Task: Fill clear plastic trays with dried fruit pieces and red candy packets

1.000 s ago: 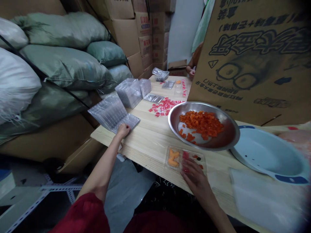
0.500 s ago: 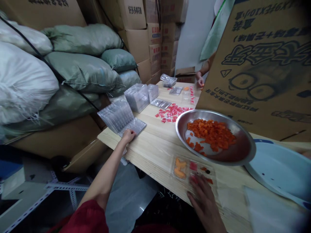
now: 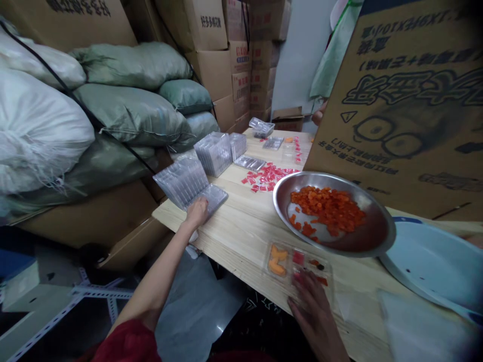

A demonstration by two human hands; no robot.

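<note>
My left hand [image 3: 197, 211] reaches out to the table's left end, fingers curled at the near edge of a clear plastic tray [image 3: 218, 195]. Against that tray leans a fanned stack of similar clear trays [image 3: 181, 181]. My right hand [image 3: 313, 301] rests with fingers stretched out over the lower right of a filled compartment tray [image 3: 268, 272] close to the front edge. Orange gummy pieces [image 3: 278, 260] fill its left compartment. A red packet [image 3: 298, 258] and dark and orange bits show in the others, partly covered by my fingers.
Behind the filled tray stands a steel bowl [image 3: 381, 236] of orange-red pieces, beside a light blue basin [image 3: 445, 271]. Red packets [image 3: 267, 176] lie mid-table. More tray stacks [image 3: 213, 151] stand farther back. A big carton [image 3: 407, 110] blocks the right; sacks [image 3: 132, 110] line the left.
My left hand has shifted slightly and its fingers look more curled at the tray edge. My right hand stays over the filled tray. The other person's hand at the back has moved up, partly behind the carton.
</note>
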